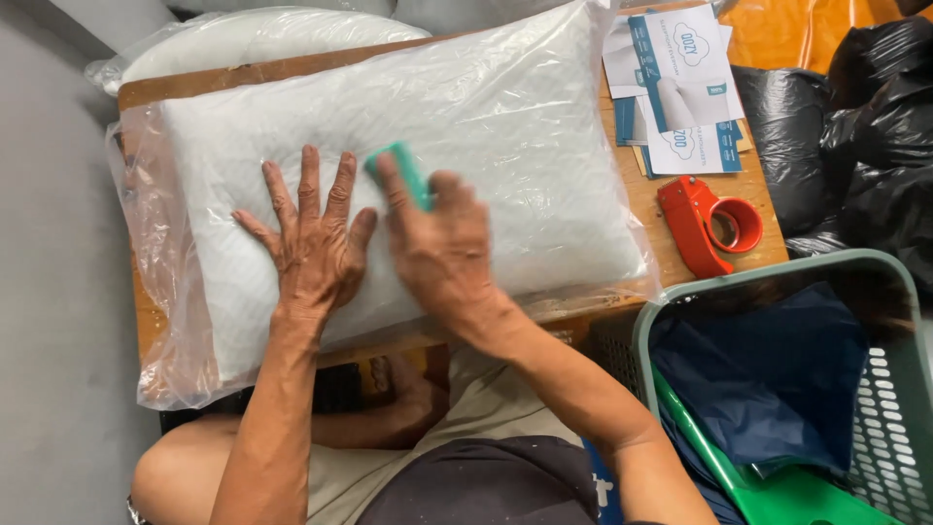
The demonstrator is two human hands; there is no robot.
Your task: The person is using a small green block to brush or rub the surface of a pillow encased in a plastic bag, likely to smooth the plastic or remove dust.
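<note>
- We find the left hand spread flat, holding nothing, pressing the bagged pillow on the wooden table.
- The right hand pinches a teal tool against the plastic; we advise steady pressure.

Wooden table bearing bagged white pillow, red tape dispenser, stacked printed cards.

Red tape dispenser beside printed leaflets on the wooden table; green basket with dark-blue cloth; black bags.
</note>
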